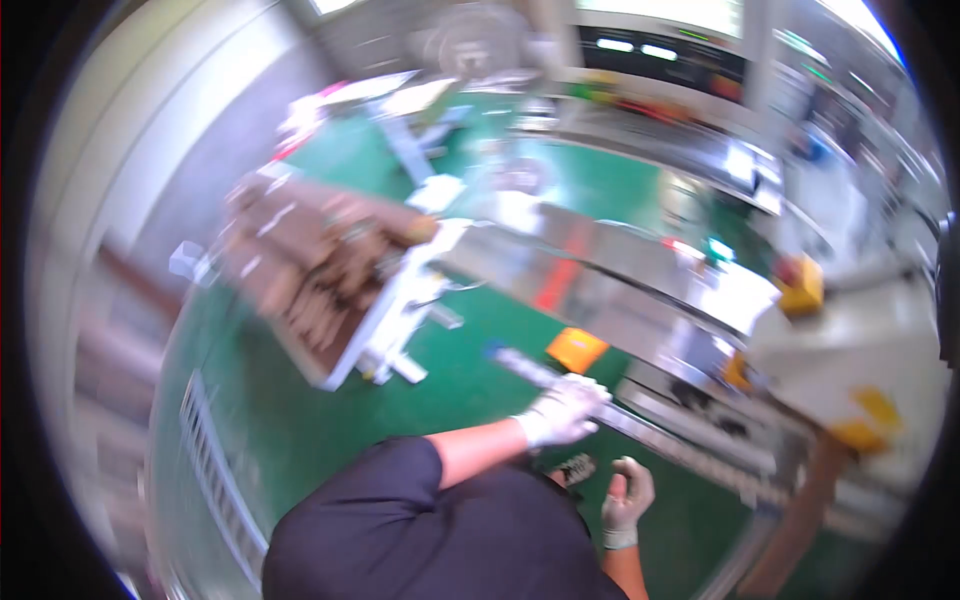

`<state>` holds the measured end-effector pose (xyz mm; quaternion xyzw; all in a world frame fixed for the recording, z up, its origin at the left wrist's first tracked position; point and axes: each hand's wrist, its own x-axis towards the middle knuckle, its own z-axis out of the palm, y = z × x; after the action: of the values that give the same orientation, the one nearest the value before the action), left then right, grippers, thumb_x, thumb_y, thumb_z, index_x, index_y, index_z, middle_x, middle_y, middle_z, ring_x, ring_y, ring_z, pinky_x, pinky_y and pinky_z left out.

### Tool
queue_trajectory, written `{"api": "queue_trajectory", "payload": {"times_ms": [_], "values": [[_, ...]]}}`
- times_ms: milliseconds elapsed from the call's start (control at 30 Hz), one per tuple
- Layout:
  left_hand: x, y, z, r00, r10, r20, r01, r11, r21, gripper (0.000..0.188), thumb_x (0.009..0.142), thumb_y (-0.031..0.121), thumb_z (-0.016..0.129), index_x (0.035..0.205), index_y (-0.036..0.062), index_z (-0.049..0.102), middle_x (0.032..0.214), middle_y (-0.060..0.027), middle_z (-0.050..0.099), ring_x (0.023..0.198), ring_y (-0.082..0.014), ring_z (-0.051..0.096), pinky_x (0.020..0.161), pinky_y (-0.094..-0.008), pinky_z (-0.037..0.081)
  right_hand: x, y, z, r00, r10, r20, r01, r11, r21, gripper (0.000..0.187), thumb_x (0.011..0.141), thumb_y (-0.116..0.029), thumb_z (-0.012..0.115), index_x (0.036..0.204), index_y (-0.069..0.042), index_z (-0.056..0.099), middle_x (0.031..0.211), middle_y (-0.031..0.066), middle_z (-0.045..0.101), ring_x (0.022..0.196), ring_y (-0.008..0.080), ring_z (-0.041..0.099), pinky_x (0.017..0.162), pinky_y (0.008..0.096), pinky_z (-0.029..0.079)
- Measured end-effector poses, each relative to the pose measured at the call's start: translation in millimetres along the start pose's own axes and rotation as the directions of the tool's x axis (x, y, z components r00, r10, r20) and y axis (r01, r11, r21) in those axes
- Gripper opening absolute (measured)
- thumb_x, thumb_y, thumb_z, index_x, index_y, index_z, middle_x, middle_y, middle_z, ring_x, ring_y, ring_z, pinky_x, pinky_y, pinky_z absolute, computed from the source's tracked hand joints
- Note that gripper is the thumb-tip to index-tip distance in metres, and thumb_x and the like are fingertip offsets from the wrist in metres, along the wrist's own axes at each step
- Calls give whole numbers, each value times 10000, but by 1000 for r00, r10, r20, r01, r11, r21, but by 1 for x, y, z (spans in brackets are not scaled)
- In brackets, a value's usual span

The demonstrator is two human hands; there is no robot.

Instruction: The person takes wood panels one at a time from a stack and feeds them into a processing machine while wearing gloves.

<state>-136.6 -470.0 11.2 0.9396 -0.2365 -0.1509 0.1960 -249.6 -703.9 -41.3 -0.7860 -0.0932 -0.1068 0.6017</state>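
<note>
My left hand (565,411), in a white glove, lies over a long, narrow pale bar (655,436) with its fingers bent around it. This bar slants from a blue tip at the upper left down to the lower right. Motion blur hides the fine detail of that grip. Lower and to the right, my right hand (628,497) hangs in front of my body, also gloved in white. Its thumb stands apart from the loosely bent fingers, and nothing shows between them. A yellow-orange box-like piece (577,350) sits just beyond my left hand.
At left stands a pallet-like table (345,365) heaped with brown pieces. A grey metal bench (625,265) with a red stripe runs beyond my hands. Machinery (850,340) with a red-and-yellow button box (800,285) rises at right. A ladder-like rack (215,465) lies at lower left.
</note>
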Motion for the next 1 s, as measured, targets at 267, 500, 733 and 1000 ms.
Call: {"api": "queue_trajectory", "payload": {"times_ms": [267, 500, 733, 1000], "values": [[-244, -112, 53, 703, -693, -160, 608, 703, -369, 683, 959, 357, 665, 1508, 9, 456, 1407, -251, 607, 1297, -421, 599, 1105, -456, 488, 81, 7, 87, 906, -160, 392, 366, 761, -536, 501, 1015, -434, 624, 1290, -16, 662, 1250, 191, 690, 1152, 405, 635, 1008, 494, 481], [-502, -342, 115, -459, -841, -287, 132, 255, -958, 358, 1054, 388, 599, 884, 77, 651, 785, -44, 672, 710, -159, 607, 688, -374, 498, 78, 21, 120, 956, -118, 268, 285, 587, -758, 488, 1041, -457, 579, 1265, -35, 679, 1181, 162, 717, 1131, 380, 648, 983, 488, 481], [-576, -483, -105, -409, -775, -482, -179, 586, -790, 394, 1013, 452, 661, 798, 146, 538, 697, 41, 490, 596, -90, 472, 520, -280, 411, 45, -2, 184, 998, 16, 55, 21, 797, -604, 419, 1056, -288, 629, 1322, 35, 631, 1328, 213, 641, 1234, 355, 614, 1083, 435, 461], [-568, -544, -140, -388, -915, -109, -349, 256, -901, 472, 909, 398, 825, 984, 52, 512, 638, -19, 504, 441, -128, 459, 377, -300, 380, -68, -137, 396, 579, 75, 812, 358, 871, -336, 360, 850, -227, 804, 1143, -25, 750, 1129, 214, 752, 1060, 392, 719, 927, 442, 572]]}}
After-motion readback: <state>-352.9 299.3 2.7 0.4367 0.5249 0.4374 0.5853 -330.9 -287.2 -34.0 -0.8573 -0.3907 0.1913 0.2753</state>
